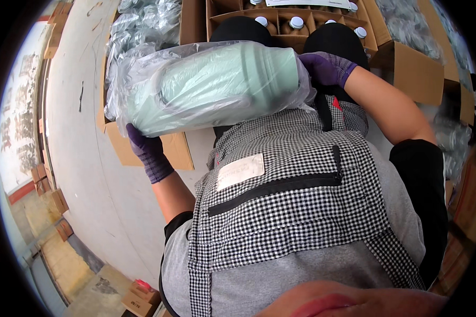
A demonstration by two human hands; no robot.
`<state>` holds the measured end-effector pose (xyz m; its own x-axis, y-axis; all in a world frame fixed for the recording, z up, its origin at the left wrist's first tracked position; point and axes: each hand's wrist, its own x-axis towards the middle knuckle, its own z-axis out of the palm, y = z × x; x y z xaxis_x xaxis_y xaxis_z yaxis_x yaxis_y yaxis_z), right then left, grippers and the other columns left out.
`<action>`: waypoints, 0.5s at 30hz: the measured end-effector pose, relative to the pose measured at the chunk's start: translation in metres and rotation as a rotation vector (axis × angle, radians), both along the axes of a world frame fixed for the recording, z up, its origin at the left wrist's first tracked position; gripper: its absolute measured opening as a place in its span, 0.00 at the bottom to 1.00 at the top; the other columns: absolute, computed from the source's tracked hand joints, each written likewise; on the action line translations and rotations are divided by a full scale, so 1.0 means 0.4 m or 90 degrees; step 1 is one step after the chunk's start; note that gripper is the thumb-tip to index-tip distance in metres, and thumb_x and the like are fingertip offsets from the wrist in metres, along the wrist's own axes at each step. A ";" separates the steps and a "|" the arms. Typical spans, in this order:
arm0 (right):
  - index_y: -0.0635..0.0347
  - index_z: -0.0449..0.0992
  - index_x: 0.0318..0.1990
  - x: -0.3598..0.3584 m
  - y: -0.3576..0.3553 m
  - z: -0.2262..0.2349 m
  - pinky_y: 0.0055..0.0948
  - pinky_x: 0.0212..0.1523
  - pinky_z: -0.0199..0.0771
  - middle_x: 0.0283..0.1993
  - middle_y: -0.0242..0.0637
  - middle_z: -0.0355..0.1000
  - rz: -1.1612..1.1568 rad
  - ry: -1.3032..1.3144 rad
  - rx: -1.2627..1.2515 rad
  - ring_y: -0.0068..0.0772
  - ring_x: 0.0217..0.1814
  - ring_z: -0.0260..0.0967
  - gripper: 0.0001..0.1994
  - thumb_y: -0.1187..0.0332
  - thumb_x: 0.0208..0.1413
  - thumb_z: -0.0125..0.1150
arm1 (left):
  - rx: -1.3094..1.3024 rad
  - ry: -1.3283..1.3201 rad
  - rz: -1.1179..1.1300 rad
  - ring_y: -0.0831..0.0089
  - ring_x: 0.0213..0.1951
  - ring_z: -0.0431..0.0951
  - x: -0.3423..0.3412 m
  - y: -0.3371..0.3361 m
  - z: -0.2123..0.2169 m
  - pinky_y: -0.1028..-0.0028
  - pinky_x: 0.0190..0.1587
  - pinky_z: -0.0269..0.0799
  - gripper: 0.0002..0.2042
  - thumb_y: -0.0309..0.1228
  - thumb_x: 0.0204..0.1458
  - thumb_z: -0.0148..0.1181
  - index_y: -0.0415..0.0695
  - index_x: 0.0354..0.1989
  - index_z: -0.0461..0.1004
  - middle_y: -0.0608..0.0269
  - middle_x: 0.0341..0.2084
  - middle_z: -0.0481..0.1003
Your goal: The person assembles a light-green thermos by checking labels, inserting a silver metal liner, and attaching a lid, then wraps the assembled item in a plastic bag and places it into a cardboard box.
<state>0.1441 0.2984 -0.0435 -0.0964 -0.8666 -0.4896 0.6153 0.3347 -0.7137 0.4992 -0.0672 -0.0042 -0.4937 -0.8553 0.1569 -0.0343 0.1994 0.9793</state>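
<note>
A large pale green bottle-shaped container [217,79] lies sideways across my lap inside a clear plastic bag [158,113]. My left hand [148,153], in a purple knit glove, grips its lower left end, and those fingers are partly hidden beneath it. At the other end, my right hand [328,68], gloved the same way, is closed against the bag by the container's right end. Its fingertips are largely hidden. The container tilts slightly, right end higher.
Straight ahead, beyond my knees, a divided cardboard carton [280,41] holds several white-capped bottles [296,23]. A carton of clear-wrapped items [145,24] stands at left, its flap [177,150] folded outward. Another open carton [418,74] with wrapped items stands at right. Small boxes [141,298] sit behind left.
</note>
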 end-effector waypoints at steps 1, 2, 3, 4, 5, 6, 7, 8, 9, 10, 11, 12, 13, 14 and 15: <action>0.53 0.66 0.67 0.004 0.000 0.015 0.31 0.60 0.70 0.61 0.37 0.72 0.040 0.096 -0.012 0.26 0.57 0.71 0.24 0.57 0.66 0.49 | -0.099 -0.024 -0.003 0.62 0.58 0.72 0.025 -0.021 -0.019 0.63 0.59 0.70 0.28 0.48 0.68 0.40 0.37 0.64 0.63 0.48 0.57 0.71; 0.53 0.67 0.66 0.019 0.008 0.046 0.32 0.61 0.70 0.61 0.37 0.72 0.080 0.190 -0.026 0.26 0.58 0.71 0.24 0.57 0.66 0.48 | -0.198 -0.047 0.001 0.62 0.57 0.73 0.052 -0.042 -0.036 0.63 0.57 0.71 0.25 0.45 0.68 0.44 0.39 0.65 0.62 0.48 0.57 0.72; 0.56 0.66 0.66 0.012 0.028 0.045 0.32 0.62 0.71 0.61 0.40 0.72 0.171 0.430 -0.054 0.30 0.61 0.70 0.24 0.66 0.63 0.53 | -0.358 -0.079 -0.005 0.61 0.56 0.74 0.088 -0.084 -0.083 0.63 0.55 0.73 0.23 0.41 0.67 0.48 0.41 0.66 0.61 0.47 0.55 0.72; 0.59 0.65 0.66 0.004 0.051 0.041 0.33 0.63 0.72 0.62 0.42 0.72 0.240 0.680 -0.064 0.33 0.65 0.69 0.26 0.75 0.60 0.58 | -0.514 -0.106 -0.015 0.61 0.54 0.75 0.097 -0.112 -0.115 0.63 0.53 0.75 0.23 0.37 0.66 0.52 0.44 0.66 0.60 0.47 0.54 0.73; 0.59 0.63 0.68 0.026 0.045 0.086 0.32 0.65 0.70 0.63 0.42 0.71 0.190 0.527 -0.051 0.32 0.65 0.69 0.26 0.70 0.62 0.56 | -0.520 -0.138 -0.024 0.59 0.52 0.77 0.099 -0.116 -0.107 0.63 0.50 0.76 0.24 0.33 0.64 0.55 0.46 0.67 0.59 0.47 0.52 0.75; 0.59 0.62 0.69 0.057 0.048 0.136 0.31 0.66 0.67 0.64 0.41 0.70 0.140 0.374 -0.038 0.32 0.65 0.68 0.27 0.64 0.64 0.54 | -0.525 -0.170 -0.033 0.58 0.49 0.78 0.106 -0.118 -0.096 0.62 0.48 0.77 0.26 0.29 0.62 0.57 0.48 0.67 0.58 0.48 0.49 0.76; 0.60 0.58 0.71 0.075 0.056 0.145 0.31 0.68 0.64 0.66 0.42 0.67 0.083 0.233 -0.070 0.32 0.66 0.66 0.31 0.61 0.63 0.56 | -0.525 -0.181 -0.043 0.57 0.46 0.79 0.111 -0.127 -0.088 0.62 0.45 0.78 0.27 0.26 0.60 0.59 0.49 0.67 0.58 0.48 0.47 0.77; 0.62 0.54 0.73 0.094 0.064 0.153 0.31 0.70 0.62 0.68 0.43 0.65 0.029 0.090 -0.098 0.33 0.68 0.64 0.35 0.57 0.62 0.57 | -0.524 -0.193 -0.054 0.56 0.44 0.80 0.119 -0.139 -0.085 0.61 0.43 0.78 0.28 0.24 0.59 0.60 0.50 0.67 0.58 0.49 0.44 0.78; 0.62 0.53 0.73 0.102 0.078 0.152 0.32 0.70 0.61 0.68 0.43 0.64 0.019 0.123 -0.103 0.33 0.68 0.63 0.36 0.56 0.62 0.58 | -0.517 -0.185 -0.065 0.55 0.41 0.81 0.128 -0.167 -0.081 0.61 0.41 0.78 0.28 0.24 0.58 0.61 0.50 0.66 0.59 0.50 0.42 0.79; 0.62 0.52 0.74 0.117 0.097 0.154 0.32 0.70 0.61 0.69 0.43 0.63 0.005 0.158 -0.102 0.33 0.69 0.63 0.37 0.56 0.61 0.59 | -0.556 -0.187 -0.077 0.55 0.39 0.81 0.120 -0.172 -0.083 0.61 0.40 0.78 0.28 0.24 0.58 0.61 0.50 0.66 0.59 0.51 0.40 0.79; 0.62 0.51 0.74 0.136 0.106 0.156 0.32 0.70 0.60 0.70 0.43 0.62 -0.009 0.195 -0.106 0.32 0.69 0.62 0.39 0.55 0.61 0.59 | -0.598 -0.189 -0.084 0.54 0.37 0.82 0.104 -0.166 -0.069 0.61 0.38 0.78 0.28 0.23 0.58 0.61 0.49 0.66 0.60 0.51 0.38 0.79; 0.65 0.57 0.71 0.173 0.105 0.156 0.32 0.69 0.62 0.66 0.45 0.66 -0.075 0.284 -0.090 0.33 0.66 0.65 0.34 0.57 0.63 0.55 | -0.692 -0.205 -0.085 0.54 0.36 0.82 0.089 -0.164 -0.052 0.60 0.37 0.78 0.27 0.23 0.57 0.61 0.49 0.65 0.61 0.52 0.37 0.80; 0.66 0.59 0.69 0.183 0.123 0.127 0.32 0.68 0.63 0.65 0.44 0.67 -0.113 0.244 -0.058 0.33 0.65 0.67 0.32 0.57 0.63 0.55 | -0.694 -0.220 -0.095 0.53 0.37 0.81 0.079 -0.139 -0.051 0.60 0.38 0.78 0.27 0.22 0.57 0.61 0.48 0.65 0.61 0.51 0.38 0.79; 0.67 0.62 0.67 0.192 0.143 0.097 0.32 0.67 0.65 0.63 0.44 0.69 -0.149 0.198 -0.023 0.32 0.63 0.68 0.30 0.57 0.62 0.55 | -0.695 -0.240 -0.106 0.52 0.38 0.81 0.073 -0.114 -0.047 0.60 0.39 0.78 0.26 0.22 0.57 0.61 0.47 0.64 0.62 0.50 0.38 0.79; 0.68 0.65 0.66 0.196 0.164 0.076 0.32 0.67 0.66 0.61 0.44 0.71 -0.186 0.152 0.012 0.32 0.62 0.69 0.29 0.58 0.62 0.55 | -0.695 -0.258 -0.117 0.52 0.40 0.81 0.065 -0.088 -0.052 0.60 0.40 0.78 0.26 0.22 0.57 0.62 0.46 0.64 0.63 0.49 0.39 0.79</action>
